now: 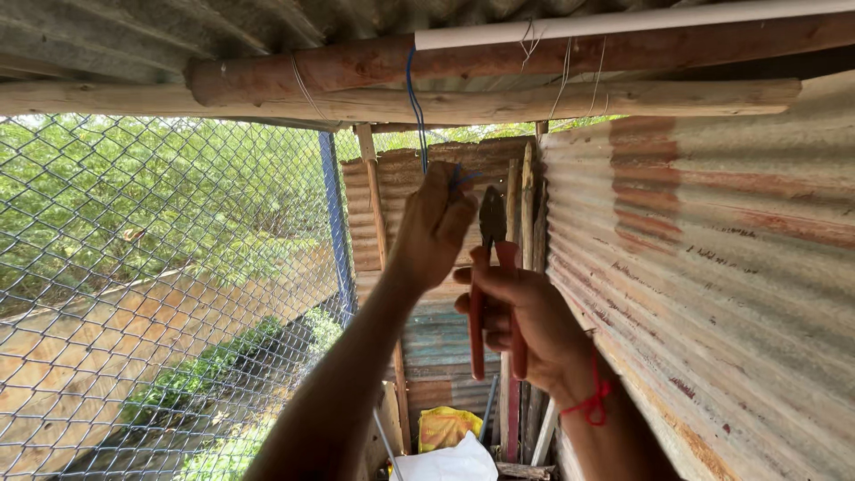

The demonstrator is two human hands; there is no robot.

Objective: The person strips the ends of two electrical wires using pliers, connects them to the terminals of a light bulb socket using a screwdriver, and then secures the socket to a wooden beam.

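Between mesh fence (160,294) and corrugated wall (712,267), left hand (434,227) pinching blue wire (415,107), right hand (525,321) clenching pliers (492,267).

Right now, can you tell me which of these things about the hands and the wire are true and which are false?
1. The right hand holds pliers with red handles. True.
2. The left hand pinches a blue wire. True.
3. The wire hangs from the chain-link fence. False: it comes down from the white pipe by the roof poles.
4. A green band is on the right wrist. False: it is a red thread.
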